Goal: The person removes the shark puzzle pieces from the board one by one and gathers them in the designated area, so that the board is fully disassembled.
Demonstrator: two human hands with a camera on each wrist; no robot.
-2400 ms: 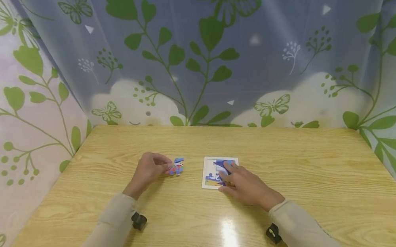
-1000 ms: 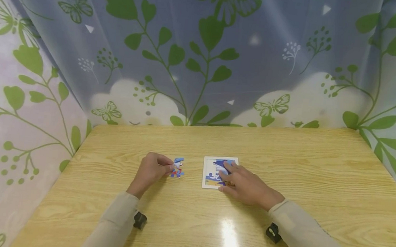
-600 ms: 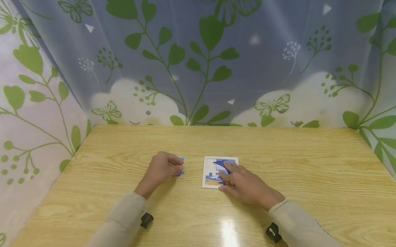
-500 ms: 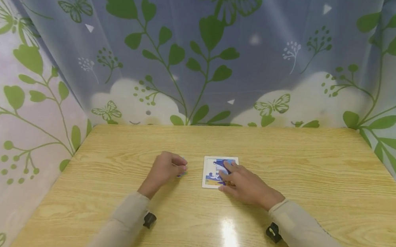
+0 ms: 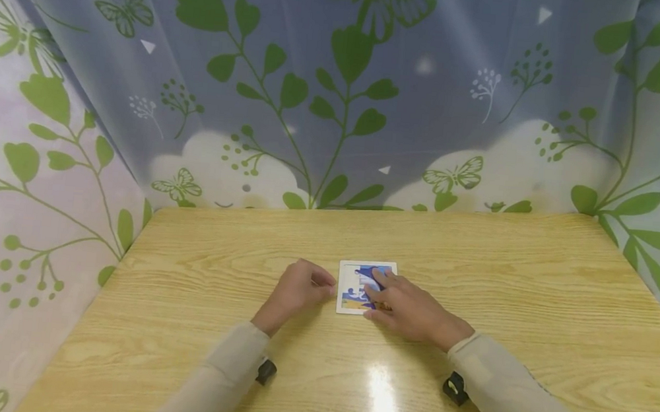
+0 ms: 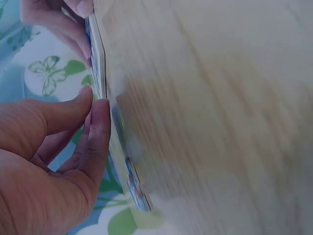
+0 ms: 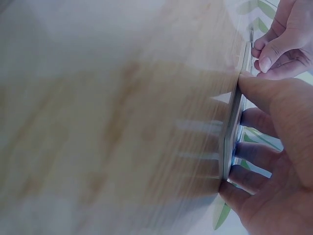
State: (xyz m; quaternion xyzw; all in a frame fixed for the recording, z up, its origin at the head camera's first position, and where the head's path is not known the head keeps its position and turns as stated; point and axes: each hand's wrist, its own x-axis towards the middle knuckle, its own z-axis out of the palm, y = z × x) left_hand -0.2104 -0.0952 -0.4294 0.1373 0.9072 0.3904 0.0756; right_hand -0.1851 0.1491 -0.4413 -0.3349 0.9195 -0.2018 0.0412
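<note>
A square jigsaw puzzle tray (image 5: pixel 340 300) with a white border lies flat on the table, a partly filled blue and yellow picture inside it. My right hand (image 5: pixel 415 310) rests over its right side, fingers spread on the picture and thumb at the near edge. Beside the left border is my left hand (image 5: pixel 296 290), thumb and index fingertips close together. Whether they pinch a piece is hidden. In the left wrist view a blue and red puzzle piece (image 6: pixel 137 186) lies on the table below that hand. The head view does not show this piece.
The wooden table (image 5: pixel 479 267) runs back to a patterned curtain (image 5: pixel 424 96) with leaves and butterflies. Another curtain panel (image 5: pixel 38 204) bounds the left side. A glare streak shines on the table's near part. Each wrist wears a small black camera.
My left hand has moved right, from the loose puzzle pieces to the tray's left border. Those pieces no longer show in the head view. The right hand and tray stay put.
</note>
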